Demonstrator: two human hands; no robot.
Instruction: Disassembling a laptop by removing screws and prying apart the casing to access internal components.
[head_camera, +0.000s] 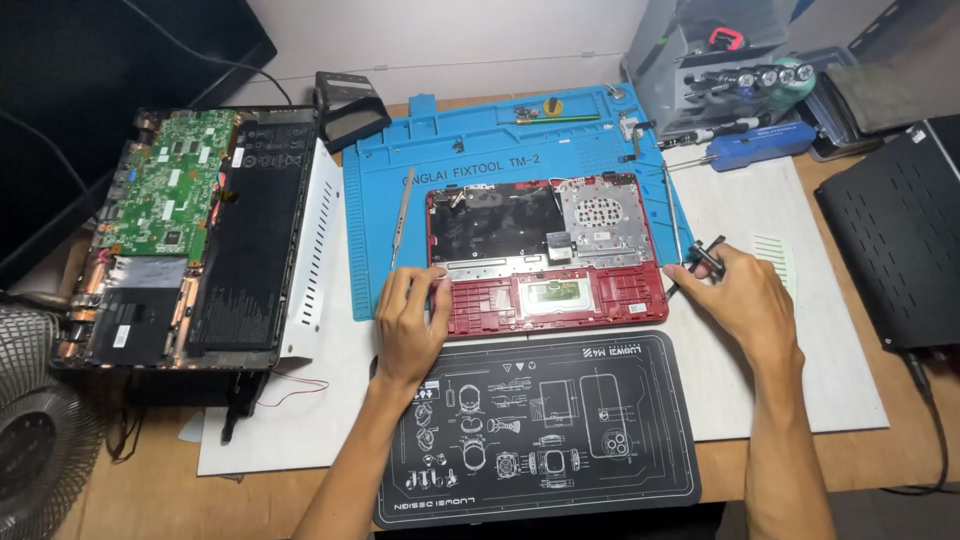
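Observation:
A red laptop shell (545, 295), opened up with its inside facing me, lies on a blue repair mat (480, 140). My left hand (410, 320) rests on the shell's near left corner, fingers curled on its edge. Beside the shell's right edge, my right hand (735, 295) grips a small dark screwdriver (705, 255). A slim metal pry tool (402, 215) lies on the mat just left of the shell.
An opened laptop base (190, 240) with a green board and black battery sits at the left. A black printed mat (540, 425) lies in front. A tool rack (740, 80) and a blue driver (755, 145) stand at the back right; a black case (900, 240) far right; a fan (40, 430) lower left.

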